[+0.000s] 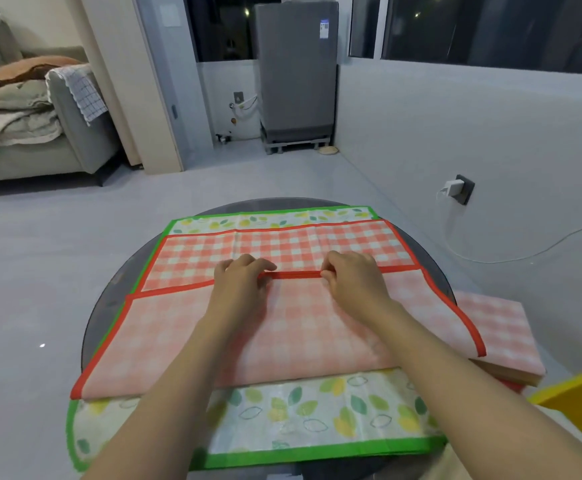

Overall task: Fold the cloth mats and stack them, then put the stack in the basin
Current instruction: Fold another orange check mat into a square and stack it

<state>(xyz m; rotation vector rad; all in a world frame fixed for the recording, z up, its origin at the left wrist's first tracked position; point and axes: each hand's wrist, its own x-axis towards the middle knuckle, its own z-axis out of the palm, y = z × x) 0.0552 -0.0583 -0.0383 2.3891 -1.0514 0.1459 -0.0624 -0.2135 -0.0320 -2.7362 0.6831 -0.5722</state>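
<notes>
**Operator:** Both hands are on the red checked mat (282, 327). My left hand (239, 278) and right hand (353, 277) sit side by side, near each other but not touching, each pinching the red hem that I've carried over from the near side. Fingers curl round that hem, so neither hand is loose.

**Colleague:** Why hold it near the middle and not at the corners?

**Operator:** My guess is that it keeps the folded edge straight while I lay it down. The flap shows its paler underside, and its hem lies short of the far edge, so a band of the brighter face shows beyond my fingers.

**Colleague:** What's underneath?

**Operator:** A leaf-print mat (317, 417) with a green border, spread flat on the round table (109, 299). It sticks out at the near and far sides, so I'm using it as a working surface until its turn comes.

**Colleague:** Any mats done?

**Operator:** A folded stack (500, 337) sits at the right edge of the table, partly under the flap's corner. Something yellow (580, 396) shows at the lower right; it may be the basin, I can't tell. I'd say folding is midway.
</notes>
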